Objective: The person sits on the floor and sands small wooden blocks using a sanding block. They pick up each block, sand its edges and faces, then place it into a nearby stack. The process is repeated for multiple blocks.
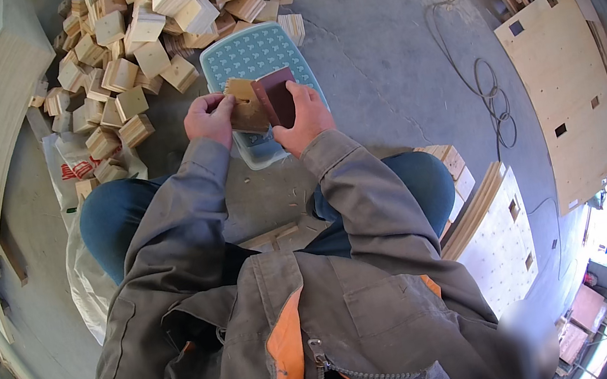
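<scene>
- Seems to be at the step of bringing a tan wooden piece [248, 111] and a dark red block [278, 95] together, judging by the close pairing
- Calls next, most likely, for a steady pinch on the left and a careful turn on the right to align both
- Grasps the tan wooden piece at its left side in the left hand [210, 122]
- Grasps the dark red block along its right and lower edges in the right hand [307, 117]
- Holds both between the hands, side by side; cannot tell whether touching
- Holds both above a light blue stool [251, 47], near a pile of wooden blocks [141, 49] beyond and to the left
</scene>
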